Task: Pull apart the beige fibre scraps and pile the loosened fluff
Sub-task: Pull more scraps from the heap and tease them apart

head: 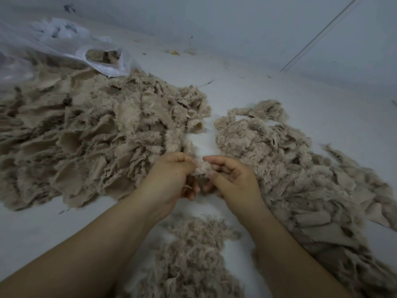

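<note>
My left hand (171, 177) and my right hand (232, 179) meet at the centre, and both pinch one small beige fibre scrap (200, 167) between curled fingers. A wide heap of beige fibre scraps (92, 134) spreads over the floor to the left. A second heap of scraps (300, 168) stretches along the right, down to the lower right corner. Below my wrists, between my forearms, lies a pile of loosened fluff (193, 250).
A clear plastic bag (64, 46) with more beige scraps inside lies at the upper left, its mouth touching the left heap. The pale floor (247, 67) runs back to a wall, with small bits of debris (175, 53) on it.
</note>
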